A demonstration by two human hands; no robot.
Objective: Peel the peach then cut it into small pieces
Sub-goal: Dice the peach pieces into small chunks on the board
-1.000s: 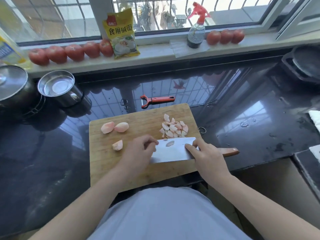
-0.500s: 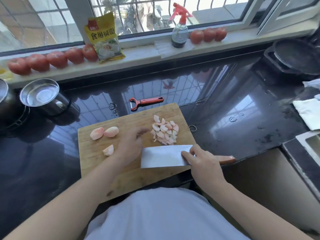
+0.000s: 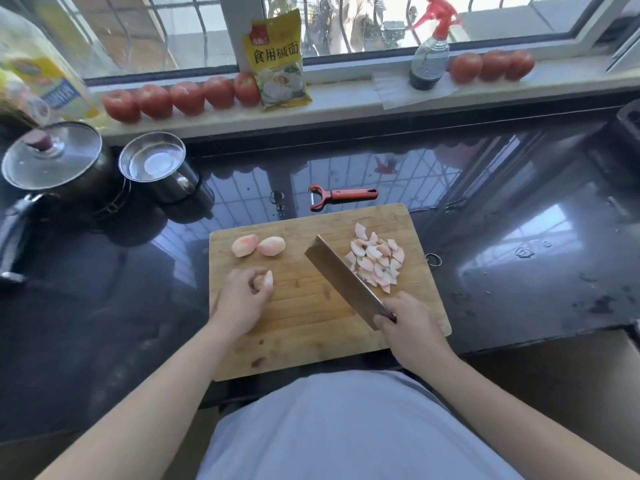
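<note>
Our left hand (image 3: pixel 242 299) curls its fingers around a peeled peach wedge (image 3: pixel 267 279) on the cutting board (image 3: pixel 311 327), while our right hand (image 3: pixel 408 320) grips the cleaver (image 3: pixel 341 273) at its handle, blade angled up over the board's middle. Two more peach wedges (image 3: pixel 258 245) lie at the board's far left, and the pile of small pieces (image 3: pixel 377 259) sits at its far right, just beside the blade. The red peeler (image 3: pixel 341 195) lies on the counter just beyond the board's far edge.

The right hand (image 3: pixel 408 323) hides the cleaver (image 3: pixel 343 278) handle; the left hand (image 3: pixel 242 299) half-covers a peach wedge (image 3: pixel 267 280).
</note>
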